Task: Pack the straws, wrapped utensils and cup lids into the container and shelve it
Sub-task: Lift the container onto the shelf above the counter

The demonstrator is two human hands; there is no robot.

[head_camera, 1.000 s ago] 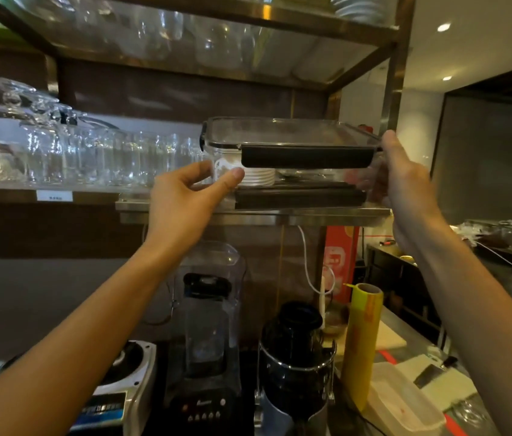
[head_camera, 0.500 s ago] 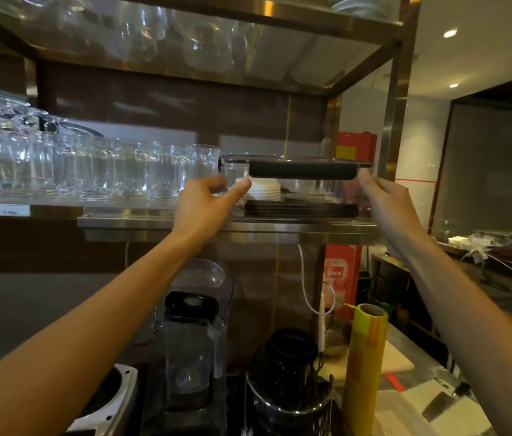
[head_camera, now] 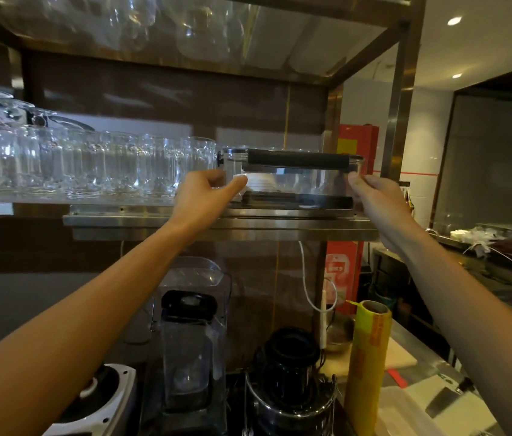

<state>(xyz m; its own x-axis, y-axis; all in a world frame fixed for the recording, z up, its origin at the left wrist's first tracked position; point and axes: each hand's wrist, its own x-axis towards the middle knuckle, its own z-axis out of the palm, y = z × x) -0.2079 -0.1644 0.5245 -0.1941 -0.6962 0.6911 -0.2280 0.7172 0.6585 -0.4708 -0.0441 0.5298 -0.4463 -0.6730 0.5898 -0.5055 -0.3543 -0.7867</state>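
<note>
A clear plastic container (head_camera: 308, 184) with a lid and a black clasp along its front sits on the steel shelf (head_camera: 216, 220), to the right of the glasses. Through its wall I see white cup lids (head_camera: 261, 184) and dark items along the bottom. My left hand (head_camera: 204, 196) holds the container's left end, thumb on the front wall. My right hand (head_camera: 374, 199) holds the right end, thumb at the front corner.
Several drinking glasses (head_camera: 91, 165) fill the shelf to the left of the container. More glasses hang from the shelf above. Below stand a blender jug (head_camera: 191, 328), a black juicer (head_camera: 292, 372) and a yellow cling-film roll (head_camera: 367, 357) on the counter.
The container has come down from above the shelf and moved back onto it. Both hands stayed on its ends.
</note>
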